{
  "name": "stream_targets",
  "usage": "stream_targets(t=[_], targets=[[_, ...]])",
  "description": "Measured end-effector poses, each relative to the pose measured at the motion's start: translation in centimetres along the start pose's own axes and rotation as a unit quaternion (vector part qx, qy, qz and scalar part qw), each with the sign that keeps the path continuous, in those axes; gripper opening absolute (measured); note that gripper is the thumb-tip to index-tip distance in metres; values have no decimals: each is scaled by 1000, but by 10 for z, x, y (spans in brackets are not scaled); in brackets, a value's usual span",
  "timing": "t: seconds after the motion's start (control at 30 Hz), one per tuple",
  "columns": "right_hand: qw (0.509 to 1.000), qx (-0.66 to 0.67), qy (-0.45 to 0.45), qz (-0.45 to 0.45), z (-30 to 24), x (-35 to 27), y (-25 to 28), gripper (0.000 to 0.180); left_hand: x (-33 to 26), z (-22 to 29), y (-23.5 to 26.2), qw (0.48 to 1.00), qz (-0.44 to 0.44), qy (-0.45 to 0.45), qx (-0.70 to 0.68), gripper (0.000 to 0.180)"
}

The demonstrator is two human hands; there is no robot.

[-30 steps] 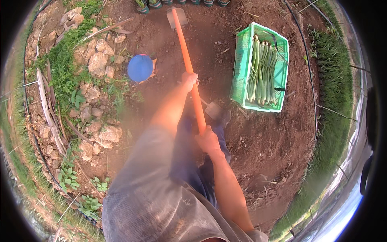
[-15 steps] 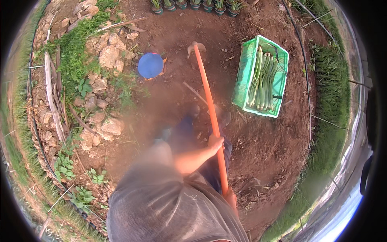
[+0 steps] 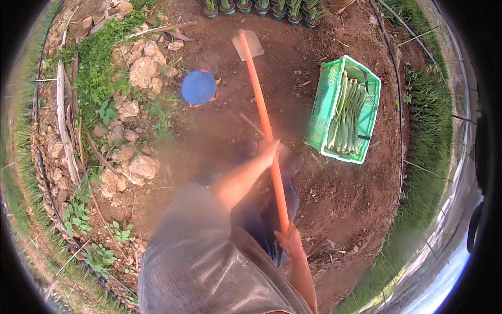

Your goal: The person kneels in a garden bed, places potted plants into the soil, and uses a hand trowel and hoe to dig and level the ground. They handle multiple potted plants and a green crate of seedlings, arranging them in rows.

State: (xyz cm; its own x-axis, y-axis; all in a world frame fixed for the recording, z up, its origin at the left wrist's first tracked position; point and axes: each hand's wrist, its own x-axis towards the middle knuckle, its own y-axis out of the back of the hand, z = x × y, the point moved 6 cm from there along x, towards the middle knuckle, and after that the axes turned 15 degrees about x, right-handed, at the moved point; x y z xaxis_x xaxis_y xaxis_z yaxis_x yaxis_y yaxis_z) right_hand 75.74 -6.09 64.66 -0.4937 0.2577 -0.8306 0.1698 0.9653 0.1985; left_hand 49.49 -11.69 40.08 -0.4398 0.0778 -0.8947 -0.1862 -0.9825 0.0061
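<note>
A hoe with a long orange handle (image 3: 260,97) slants away from me, its flat pale blade (image 3: 252,46) at the far end, over or on the brown soil; contact is unclear. Partway along the handle, my left hand (image 3: 269,151) is wrapped around it. Closer to my body, my right hand (image 3: 289,238) grips the near end. My legs and feet, below the handle, are partly hidden by my arm and a blur.
A green plastic crate (image 3: 317,118) of long leafy green stalks (image 3: 346,112) stands at right. To the left are a round blue bucket (image 3: 198,87) and pale rocks (image 3: 142,72). Several potted plants (image 3: 244,7) line the far edge. A black hose (image 3: 393,57) borders the grass at right.
Both hands and the hoe have moved forward, away from me, and the blade now reaches closer to the pots. My right hand and forearm show more fully. The view has shifted slightly.
</note>
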Motion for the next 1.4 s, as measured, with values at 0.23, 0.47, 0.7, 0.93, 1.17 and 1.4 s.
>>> stream_targets(t=[0.23,0.47,0.7,0.93,1.17,1.4], targets=[[998,-18,-9,-55,-99,175,-83,52,172,151,90,974,88,-114,172,14],[992,26,-85,-88,-45,107,-82,50,92,87,79,957,149,-29,249,9],[993,-73,-53,-70,-1,-8,-30,45,-23,1,66,960,145,11,240,15],[984,13,-177,0,96,-140,21,44,-147,-108,16,960,109,79,246,8],[987,-86,-129,39,78,-140,27,39,-151,-111,-9,983,71,100,138,19],[994,-79,76,7,-28,16,-30,41,-5,51,59,961,114,-56,245,15]])
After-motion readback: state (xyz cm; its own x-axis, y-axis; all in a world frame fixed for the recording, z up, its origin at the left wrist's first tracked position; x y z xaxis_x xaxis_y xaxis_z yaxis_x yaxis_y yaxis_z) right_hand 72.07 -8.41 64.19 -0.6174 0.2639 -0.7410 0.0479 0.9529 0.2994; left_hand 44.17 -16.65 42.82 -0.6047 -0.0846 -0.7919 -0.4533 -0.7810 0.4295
